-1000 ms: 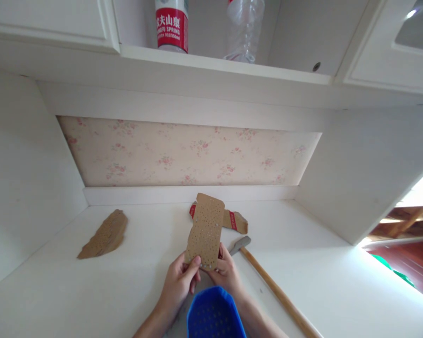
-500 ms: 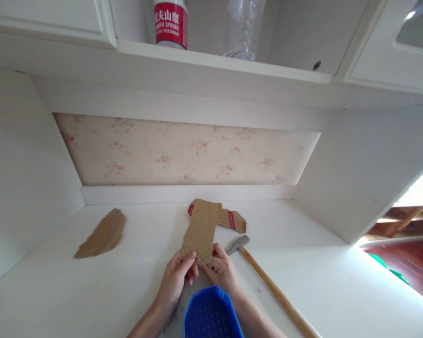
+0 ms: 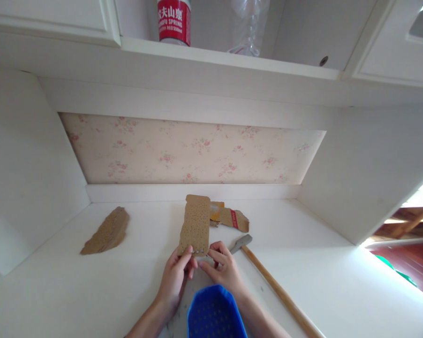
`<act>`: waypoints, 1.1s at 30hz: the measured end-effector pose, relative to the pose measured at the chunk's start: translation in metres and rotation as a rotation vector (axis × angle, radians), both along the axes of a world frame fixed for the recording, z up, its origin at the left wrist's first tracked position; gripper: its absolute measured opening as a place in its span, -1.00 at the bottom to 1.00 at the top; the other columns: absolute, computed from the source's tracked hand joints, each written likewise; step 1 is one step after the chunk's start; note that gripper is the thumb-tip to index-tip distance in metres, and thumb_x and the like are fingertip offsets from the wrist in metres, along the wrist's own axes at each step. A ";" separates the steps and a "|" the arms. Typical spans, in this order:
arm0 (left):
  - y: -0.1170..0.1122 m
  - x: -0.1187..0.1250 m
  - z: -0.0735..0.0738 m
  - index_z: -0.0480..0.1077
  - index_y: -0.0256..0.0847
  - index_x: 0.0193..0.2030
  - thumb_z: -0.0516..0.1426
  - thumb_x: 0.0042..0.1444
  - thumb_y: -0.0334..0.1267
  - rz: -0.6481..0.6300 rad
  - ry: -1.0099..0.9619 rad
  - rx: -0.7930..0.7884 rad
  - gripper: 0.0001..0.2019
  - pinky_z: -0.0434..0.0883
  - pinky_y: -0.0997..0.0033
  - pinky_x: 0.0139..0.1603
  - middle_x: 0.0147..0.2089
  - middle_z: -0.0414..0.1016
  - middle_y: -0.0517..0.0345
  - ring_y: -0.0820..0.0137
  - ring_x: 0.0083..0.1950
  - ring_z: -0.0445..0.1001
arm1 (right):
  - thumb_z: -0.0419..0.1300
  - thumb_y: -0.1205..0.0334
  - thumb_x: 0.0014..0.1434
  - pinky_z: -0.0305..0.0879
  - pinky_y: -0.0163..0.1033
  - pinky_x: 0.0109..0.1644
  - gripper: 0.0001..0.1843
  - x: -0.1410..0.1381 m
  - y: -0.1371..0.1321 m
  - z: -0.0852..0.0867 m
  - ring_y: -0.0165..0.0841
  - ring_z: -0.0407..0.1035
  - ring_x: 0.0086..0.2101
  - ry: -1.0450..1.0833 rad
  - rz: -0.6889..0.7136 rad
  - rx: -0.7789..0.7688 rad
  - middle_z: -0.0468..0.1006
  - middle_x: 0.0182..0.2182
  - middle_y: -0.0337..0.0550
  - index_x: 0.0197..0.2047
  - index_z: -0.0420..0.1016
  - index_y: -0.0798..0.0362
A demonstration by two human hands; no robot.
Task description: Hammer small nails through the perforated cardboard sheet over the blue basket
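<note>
A brown cardboard piece, dotted with many small holes, is tilted up above the counter. My left hand grips its lower left corner, thumb on the front face. Small grey studs, perhaps nail heads, line its bottom edge. At the lower right corner is my right hand, its fingers curled together; whatever they pinch is too small to make out. Below, between my forearms, sits a blue plastic basket with a perforated bottom. A hammer with a wooden handle lies just right of my right hand.
Behind the held piece lies another cardboard scrap with red and orange markings. A torn cardboard piece rests at the left on the white counter. Overhead, a shelf holds a red-labelled bottle and a clear one.
The held cardboard has swung more upright and shifted a little left, uncovering the orange part of the scrap behind. My right fingers have shifted slightly at its corner.
</note>
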State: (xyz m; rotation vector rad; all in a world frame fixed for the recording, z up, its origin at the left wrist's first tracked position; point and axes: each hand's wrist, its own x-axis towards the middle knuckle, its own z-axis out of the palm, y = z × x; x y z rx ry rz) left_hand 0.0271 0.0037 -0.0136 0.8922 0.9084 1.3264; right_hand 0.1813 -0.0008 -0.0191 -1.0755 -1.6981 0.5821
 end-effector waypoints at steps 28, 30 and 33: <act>-0.010 0.006 -0.001 0.38 -0.20 -0.27 0.11 0.17 0.18 0.107 0.615 0.090 -0.58 0.27 0.46 -0.58 -0.52 0.47 0.16 0.38 -0.62 0.38 | 0.03 0.26 0.43 0.46 -0.28 -0.13 -0.74 0.005 -0.008 0.005 -0.28 0.53 -0.21 -0.390 0.044 0.244 0.60 -0.16 -0.04 0.00 0.53 -0.02; -0.010 0.006 0.000 0.38 -0.19 -0.29 0.11 0.17 0.17 0.105 0.626 0.096 -0.60 0.26 0.46 -0.58 -0.54 0.46 0.16 0.37 -0.62 0.39 | 0.03 0.28 0.43 0.46 -0.33 -0.15 -0.75 0.004 -0.009 0.005 -0.32 0.54 -0.24 -0.388 0.050 0.231 0.60 -0.18 -0.06 -0.03 0.54 -0.01; -0.010 0.006 0.001 0.37 -0.18 -0.32 0.12 0.17 0.14 0.102 0.652 0.106 -0.62 0.26 0.46 -0.57 -0.56 0.45 0.18 0.36 -0.62 0.39 | 0.02 0.31 0.42 0.45 -0.35 -0.17 -0.75 0.003 -0.009 0.003 -0.33 0.54 -0.26 -0.367 0.032 0.227 0.59 -0.23 -0.06 -0.10 0.54 0.02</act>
